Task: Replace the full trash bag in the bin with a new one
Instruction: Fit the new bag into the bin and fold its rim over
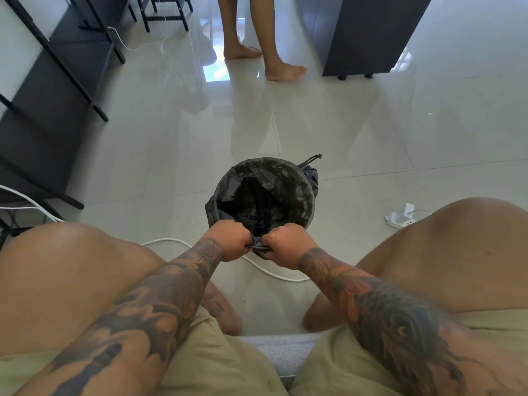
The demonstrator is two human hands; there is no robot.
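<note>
A round bin (213, 214) stands on the tiled floor between my knees, lined with a black trash bag (285, 192) whose mouth is folded over the rim. My left hand (230, 238) and my right hand (285, 244) are fists side by side at the near edge of the bin, both gripping the bag's drawstring and bunched edge. Behind the bin on its right, a tied black bag (311, 171) with a drawstring loop pokes out. The bin's inside is dark with crumpled black plastic.
A white cable (271, 271) runs on the floor just under my hands. A white power strip (400, 217) lies to the right. Another person's bare legs (274, 52) stand ahead. Black furniture frames (71, 81) line the left, a dark cabinet (368, 32) is far right.
</note>
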